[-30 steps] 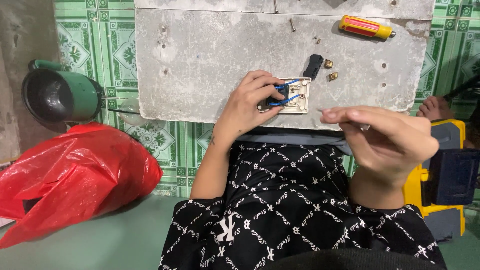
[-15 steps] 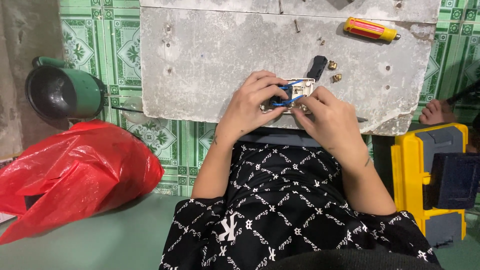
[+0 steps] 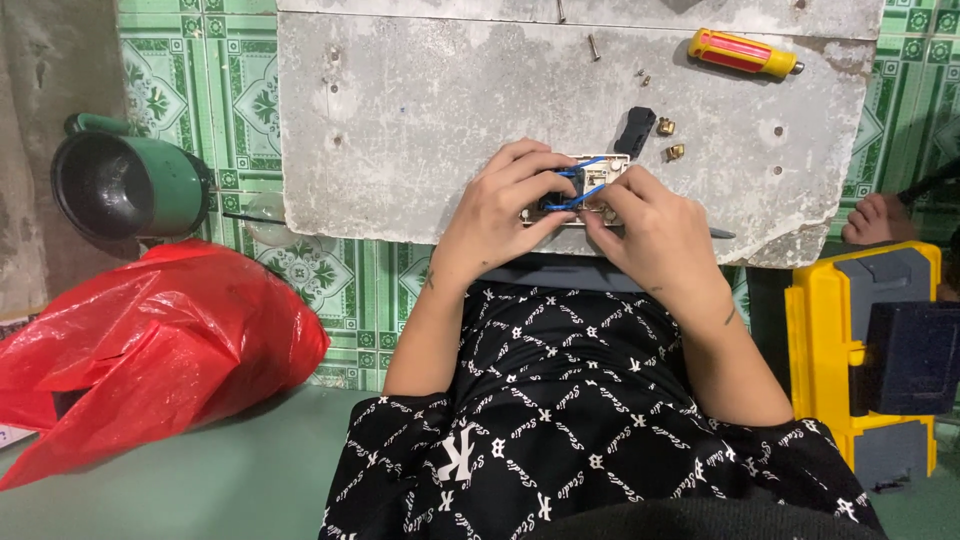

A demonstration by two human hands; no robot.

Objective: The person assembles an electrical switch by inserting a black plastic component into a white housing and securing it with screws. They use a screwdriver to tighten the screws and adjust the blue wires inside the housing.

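Lying at the far left, a red plastic bag (image 3: pixel 150 350) was crumpled on the grey-green floor (image 3: pixel 230 480), and just behind it a dark green pot (image 3: pixel 125 185) was tipped on its side, with its open mouth facing the camera. To the right of the pot a grey concrete slab (image 3: pixel 400 130) rested over green patterned tiles (image 3: pixel 190 60).

Near the front edge of the slab, the left hand (image 3: pixel 495 205) had its grip closed on a small white switch module (image 3: pixel 590 185), with the thumb below it and the fingers curled over its left part. A blue wire (image 3: pixel 570 200) looped across the open face of the module. The right hand (image 3: pixel 655 230) touched the module from the right; its fingertips were pinched together at the lower right corner, but I cannot tell if a small piece was between them. Both forearms came up from a black garment with a white pattern (image 3: pixel 590 440).

Just beyond the module, a small black part (image 3: pixel 636 131) lay on the slab, and two small brass pieces (image 3: pixel 670 138) were beside it. A thin screw (image 3: pixel 594 46) lay further back. A yellow and red screwdriver (image 3: pixel 745 52) lay near the far right corner of the slab. At the right edge, a yellow and dark blue tool case (image 3: pixel 880 350) stood on the floor, and bare toes of a foot (image 3: pixel 875 218) showed above it.
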